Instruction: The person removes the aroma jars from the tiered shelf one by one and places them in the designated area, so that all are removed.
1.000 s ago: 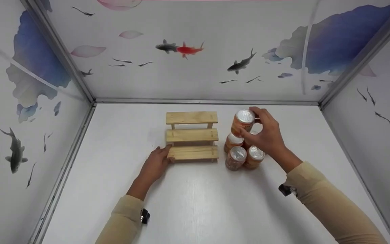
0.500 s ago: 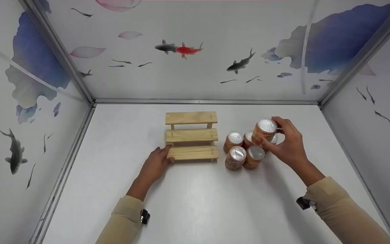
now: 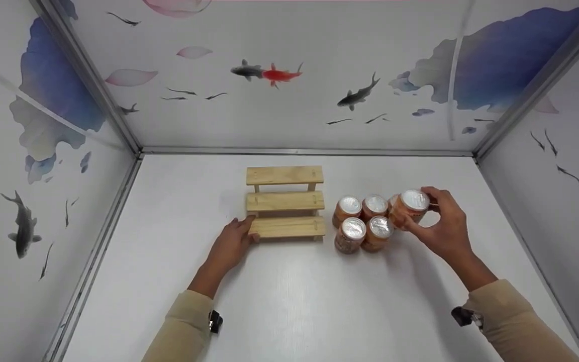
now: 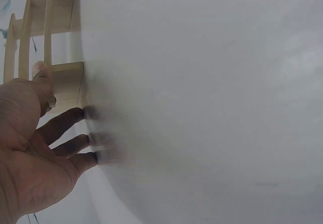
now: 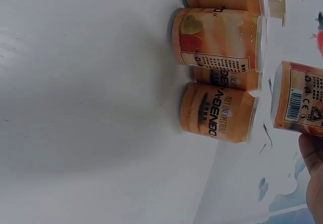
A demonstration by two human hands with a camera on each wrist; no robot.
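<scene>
A three-step wooden stand (image 3: 285, 201) sits on the white tabletop. My left hand (image 3: 229, 244) holds the left end of its lowest step, thumb at the front; in the left wrist view several fingers of that hand (image 4: 38, 153) reach down to the tabletop. To the right, my right hand (image 3: 445, 226) grips an orange can (image 3: 410, 206) with a silver top. The right wrist view shows this held can (image 5: 302, 99) raised above the standing cans and apart from them. It partly hides the rearmost right can in the head view.
Several matching orange cans (image 3: 354, 235) stand upright and close together, just right of the stand. White walls (image 3: 289, 110) printed with fish and lotus leaves enclose the tabletop (image 3: 279, 296) at the back and both sides.
My right hand has carried the can rightward and towards me, from above the cluster's back to its right side, uncovering the back cans. The left hand and the stand have stayed put.
</scene>
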